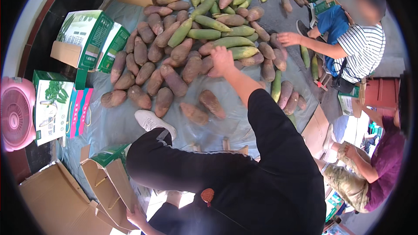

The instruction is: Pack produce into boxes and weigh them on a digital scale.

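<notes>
A pile of thick reddish-brown root vegetables and long green radishes is spread on plastic sheeting. My right hand reaches over the middle of the pile, fingers apart, touching the vegetables around a green radish and a reddish-brown root. Nothing lifted shows in it. Low on the left, my left hand grips the edge of an open cardboard box with a green printed side. The box stands tilted beside my knee, and part of that hand is hidden behind its wall.
Printed cartons and a pink fan stand at the left, with an open brown box below. My white shoe rests near the pile. A person in stripes reaches in from the right; another in purple sits nearer.
</notes>
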Tool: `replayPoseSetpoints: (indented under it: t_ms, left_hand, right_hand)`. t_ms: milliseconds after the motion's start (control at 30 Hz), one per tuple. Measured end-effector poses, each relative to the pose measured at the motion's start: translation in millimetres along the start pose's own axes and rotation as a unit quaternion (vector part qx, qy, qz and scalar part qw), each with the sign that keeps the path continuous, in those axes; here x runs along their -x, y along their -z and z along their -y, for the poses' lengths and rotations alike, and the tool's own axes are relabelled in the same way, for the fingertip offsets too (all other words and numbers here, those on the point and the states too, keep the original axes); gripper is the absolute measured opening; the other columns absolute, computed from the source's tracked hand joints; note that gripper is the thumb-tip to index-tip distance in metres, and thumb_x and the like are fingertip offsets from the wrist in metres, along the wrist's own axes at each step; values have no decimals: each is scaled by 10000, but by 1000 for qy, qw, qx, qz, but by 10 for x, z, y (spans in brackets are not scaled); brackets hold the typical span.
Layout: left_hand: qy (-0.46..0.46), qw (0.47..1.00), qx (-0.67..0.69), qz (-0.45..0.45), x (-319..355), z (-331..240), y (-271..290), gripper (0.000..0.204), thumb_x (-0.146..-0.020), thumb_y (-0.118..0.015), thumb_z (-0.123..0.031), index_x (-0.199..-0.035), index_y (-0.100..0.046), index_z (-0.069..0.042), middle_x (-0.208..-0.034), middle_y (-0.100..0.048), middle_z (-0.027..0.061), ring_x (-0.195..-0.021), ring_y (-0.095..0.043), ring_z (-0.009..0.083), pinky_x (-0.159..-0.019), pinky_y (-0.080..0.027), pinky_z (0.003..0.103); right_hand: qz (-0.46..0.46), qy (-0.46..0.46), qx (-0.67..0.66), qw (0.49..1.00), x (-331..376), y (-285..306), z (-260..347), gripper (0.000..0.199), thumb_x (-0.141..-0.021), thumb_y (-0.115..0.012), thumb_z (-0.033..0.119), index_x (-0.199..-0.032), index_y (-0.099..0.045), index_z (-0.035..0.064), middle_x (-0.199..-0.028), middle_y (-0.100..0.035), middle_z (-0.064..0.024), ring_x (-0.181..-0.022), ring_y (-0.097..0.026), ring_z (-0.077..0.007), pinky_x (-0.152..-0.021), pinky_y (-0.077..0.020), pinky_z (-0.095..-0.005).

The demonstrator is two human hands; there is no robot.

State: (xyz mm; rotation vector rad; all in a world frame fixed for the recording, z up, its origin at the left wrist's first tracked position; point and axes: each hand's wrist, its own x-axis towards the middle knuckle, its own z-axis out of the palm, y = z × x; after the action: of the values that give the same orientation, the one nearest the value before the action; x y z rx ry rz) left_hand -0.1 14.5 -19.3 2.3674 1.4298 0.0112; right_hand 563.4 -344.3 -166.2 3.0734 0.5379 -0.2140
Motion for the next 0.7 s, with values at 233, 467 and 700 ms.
replayPoseSetpoints:
  t_ms: [233,467,700]
  left_hand:
    - [33,999,-35,14,-26,33,-1,335,-753,-643,-131,-1024,-620,64,-924,-654,221,-846,-641,342,-779,-482,404]
    - [49,999,10,20,-35,-21,3,355,-755,-641,-142,-1048,-620,58,-943,-663,193,-861,-645,308,-787,-482,394]
    - [29,999,15,11,-9,24,23,334,-756,-626,-66,-1056,-602,81,-925,-660,219,-840,-647,312,-783,-489,397]
  right_hand:
    - [30,26,130,991,-495,-262,-264,435,-880,-448,115,-1313,-445,156,-1399,-389,-37,-1291,-361,-225,-925,-397,-430]
    - [127,77,206,967,-496,-253,-230,294,-853,-495,123,-1138,-551,161,-1180,-497,-17,-1134,-457,-184,-852,-400,-389]
    - [120,132,216,960,-395,-407,-286,256,-838,-526,143,-1088,-577,166,-1076,-546,11,-1060,-496,-179,-831,-390,-363]
